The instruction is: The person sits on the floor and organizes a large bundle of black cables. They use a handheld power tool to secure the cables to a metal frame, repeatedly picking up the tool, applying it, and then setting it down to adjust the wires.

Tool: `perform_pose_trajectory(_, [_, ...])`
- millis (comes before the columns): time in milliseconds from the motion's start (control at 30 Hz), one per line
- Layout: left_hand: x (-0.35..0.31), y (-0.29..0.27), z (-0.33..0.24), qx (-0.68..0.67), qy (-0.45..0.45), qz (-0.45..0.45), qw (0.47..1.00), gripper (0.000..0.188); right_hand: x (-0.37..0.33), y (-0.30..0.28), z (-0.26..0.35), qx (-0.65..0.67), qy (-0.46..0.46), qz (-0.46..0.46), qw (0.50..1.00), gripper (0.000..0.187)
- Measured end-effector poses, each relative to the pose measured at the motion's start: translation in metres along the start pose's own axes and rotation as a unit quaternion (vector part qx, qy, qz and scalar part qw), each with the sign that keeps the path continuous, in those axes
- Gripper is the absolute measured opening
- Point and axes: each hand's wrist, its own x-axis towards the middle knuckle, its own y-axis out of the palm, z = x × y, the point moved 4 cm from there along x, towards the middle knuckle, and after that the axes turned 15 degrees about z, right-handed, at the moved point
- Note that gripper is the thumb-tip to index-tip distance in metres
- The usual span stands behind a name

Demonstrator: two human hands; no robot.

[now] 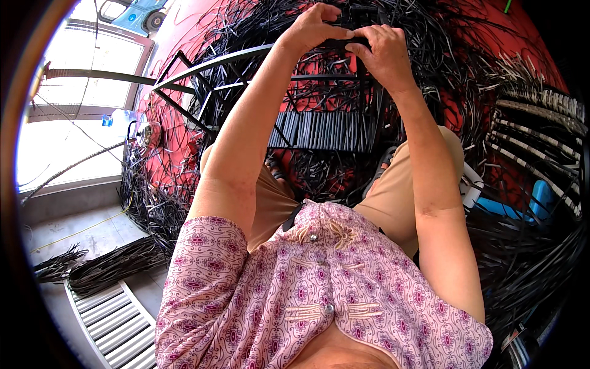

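In front of me is a black metal frame (221, 59) with a panel of dark flat strips (326, 130) woven across its lower part. Both my arms reach out over it to its far side. My left hand (310, 29) is partly closed there, its thumb pointing right toward the other hand. Close beside it, my right hand (382, 54) has its fingers bent and its thumb drawn in. The fingertips of the two hands nearly meet at a dark part of the frame. Whatever they grip is lost against the black strips behind.
Loose black strips (424, 37) cover much of the red floor covering (178, 157). Striped woven pieces (534, 129) and a blue plastic object (541, 200) lie at right. At left are a metal pot (149, 133), a strip bundle (117, 265) and a white slatted piece (114, 326).
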Motion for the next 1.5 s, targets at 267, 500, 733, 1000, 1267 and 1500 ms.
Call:
perform_pose_trajectory(267, [-0.004, 0.010, -0.017, 0.130, 0.043, 0.113, 0.984, 0.027, 0.003, 0.004, -0.009, -0.004, 0.003, 0.001, 1.000, 0.030])
perform_pose_trajectory(500, [-0.002, 0.013, -0.022, 0.223, 0.030, 0.145, 0.964, 0.032, 0.002, 0.004, -0.009, -0.003, -0.007, -0.008, 1.000, 0.030])
perform_pose_trajectory(733, [-0.002, 0.010, -0.018, 0.239, 0.034, 0.146, 0.959, 0.034, 0.004, 0.005, -0.008, -0.008, -0.010, -0.011, 1.000, 0.030])
perform_pose_trajectory(1000, [-0.002, 0.014, -0.028, 0.343, 0.164, 0.098, 0.920, 0.032, 0.002, 0.004, -0.008, -0.010, -0.009, -0.007, 1.000, 0.030])
perform_pose_trajectory(1267, [0.018, -0.006, -0.016, 0.296, -0.002, 0.227, 0.928, 0.041, 0.003, 0.002, -0.010, -0.018, 0.003, 0.003, 1.000, 0.028])
perform_pose_trajectory(1500, [-0.050, -0.042, -0.136, 0.459, 0.102, 0.149, 0.870, 0.032, 0.005, 0.004, -0.016, -0.005, -0.009, -0.008, 1.000, 0.026])
